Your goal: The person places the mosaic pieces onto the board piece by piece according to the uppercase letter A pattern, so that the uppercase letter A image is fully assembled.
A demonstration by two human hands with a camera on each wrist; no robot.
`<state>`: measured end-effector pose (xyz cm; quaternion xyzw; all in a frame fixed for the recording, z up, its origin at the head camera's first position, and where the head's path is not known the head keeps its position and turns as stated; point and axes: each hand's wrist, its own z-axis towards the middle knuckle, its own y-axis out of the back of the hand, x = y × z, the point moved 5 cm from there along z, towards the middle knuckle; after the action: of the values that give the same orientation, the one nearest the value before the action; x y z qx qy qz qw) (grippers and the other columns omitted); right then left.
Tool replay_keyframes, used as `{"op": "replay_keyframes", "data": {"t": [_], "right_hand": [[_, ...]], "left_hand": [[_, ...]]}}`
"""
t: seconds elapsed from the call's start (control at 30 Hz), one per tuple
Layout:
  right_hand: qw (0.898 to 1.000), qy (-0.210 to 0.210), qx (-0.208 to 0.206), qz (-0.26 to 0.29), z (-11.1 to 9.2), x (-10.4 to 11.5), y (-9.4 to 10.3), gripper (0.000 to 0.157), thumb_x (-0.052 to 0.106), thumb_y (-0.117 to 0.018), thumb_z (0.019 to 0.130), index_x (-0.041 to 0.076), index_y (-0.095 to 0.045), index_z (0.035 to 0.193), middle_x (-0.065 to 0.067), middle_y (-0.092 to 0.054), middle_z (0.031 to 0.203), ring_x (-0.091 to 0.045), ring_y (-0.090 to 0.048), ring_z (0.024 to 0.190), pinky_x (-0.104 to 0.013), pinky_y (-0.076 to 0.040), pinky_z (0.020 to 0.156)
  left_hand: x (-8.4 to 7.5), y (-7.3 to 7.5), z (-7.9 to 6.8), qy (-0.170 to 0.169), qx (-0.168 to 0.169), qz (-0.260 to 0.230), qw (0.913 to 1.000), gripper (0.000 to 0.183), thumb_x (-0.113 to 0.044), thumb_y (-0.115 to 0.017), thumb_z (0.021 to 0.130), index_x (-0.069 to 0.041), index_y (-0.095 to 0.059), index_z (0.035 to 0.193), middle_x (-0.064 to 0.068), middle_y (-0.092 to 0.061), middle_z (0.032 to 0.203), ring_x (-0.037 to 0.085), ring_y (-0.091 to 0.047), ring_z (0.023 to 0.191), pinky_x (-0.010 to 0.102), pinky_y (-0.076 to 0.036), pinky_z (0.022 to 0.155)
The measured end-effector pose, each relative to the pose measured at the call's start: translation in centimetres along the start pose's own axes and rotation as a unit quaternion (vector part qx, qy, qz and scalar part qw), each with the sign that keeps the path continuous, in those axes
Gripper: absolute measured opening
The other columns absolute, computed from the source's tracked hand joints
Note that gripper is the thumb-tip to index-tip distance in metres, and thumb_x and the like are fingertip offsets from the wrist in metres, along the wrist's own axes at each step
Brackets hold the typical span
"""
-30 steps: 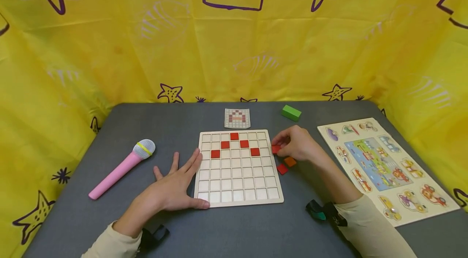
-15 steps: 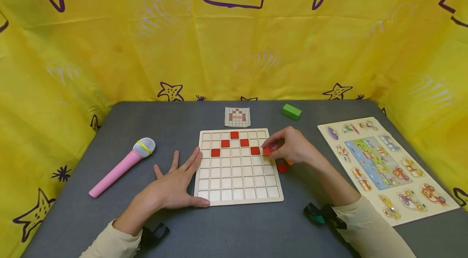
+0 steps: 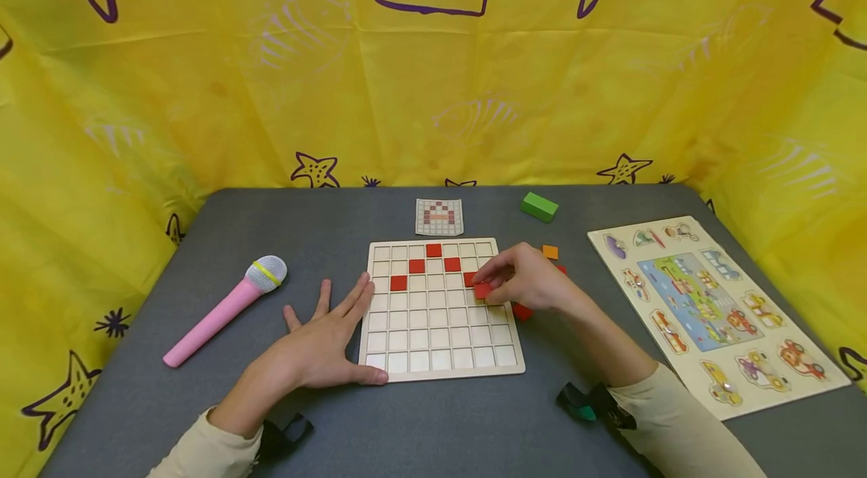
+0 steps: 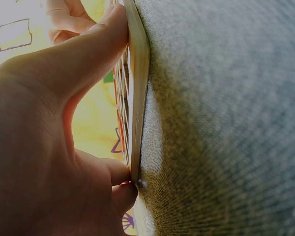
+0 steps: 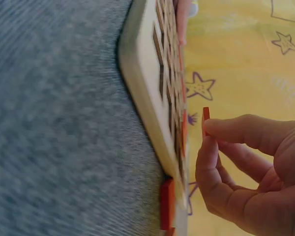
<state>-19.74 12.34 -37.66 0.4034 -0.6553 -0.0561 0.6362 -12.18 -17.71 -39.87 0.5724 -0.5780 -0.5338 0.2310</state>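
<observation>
We recorded the right hand nearly closed: thumb and a fingertip pinched one red tile, and in the right wrist view the remaining fingers were folded. That view also showed the tile held clear of the board. In the head view it was over the grid, just on the near side of the rightmost seated tile.

Change noted: a moment earlier, the tile was over the board's right margin; it had since moved inward. We took this to mean that positioning was under way and the tile was not yet seated.

We found the left hand spread wide, gripping nothing, with its thumb and fingertips touching the board's left edge. We judged that this steadied the board.

Five red tiles, seated in the grid, formed an inverted V. A loose red tile lay by the right edge; an orange tile lay farther out on the counter.

Past the far edge we noted a card, whose gridded pattern read as a letter A. We could read no brand, label or other writing.
</observation>
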Motion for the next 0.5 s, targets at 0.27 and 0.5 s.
{"op": "replay_keyframes", "data": {"t": [0.27,0.5], "right_hand": [[1.0,-0.011,0.001,-0.018,0.45,-0.52,-0.7,0.025,-0.001,-0.084,0.079,0.009,-0.083,0.103,-0.005,-0.076,0.094,-0.017,-0.063,0.082,-0.029,-0.053,0.074],[0.999,-0.034,-0.006,-0.028,0.44,-0.61,-0.87,0.026,-0.001,-0.083,0.08,0.012,-0.084,0.103,-0.003,-0.075,0.095,-0.019,-0.061,0.084,-0.029,-0.052,0.073]], "left_hand": [[0.01,-0.01,-0.1,0.001,-0.004,0.001,1.0,0.137,-0.083,-0.076,0.069,-0.022,-0.006,0.17,-0.004,0.002,0.178,0.059,0.004,0.156,0.097,0.001,0.093],[-0.06,-0.07,-0.09,0.001,-0.004,0.007,1.0,0.137,-0.084,-0.075,0.069,-0.022,-0.007,0.17,-0.006,0.004,0.177,0.058,0.004,0.156,0.097,0.001,0.093]]}}
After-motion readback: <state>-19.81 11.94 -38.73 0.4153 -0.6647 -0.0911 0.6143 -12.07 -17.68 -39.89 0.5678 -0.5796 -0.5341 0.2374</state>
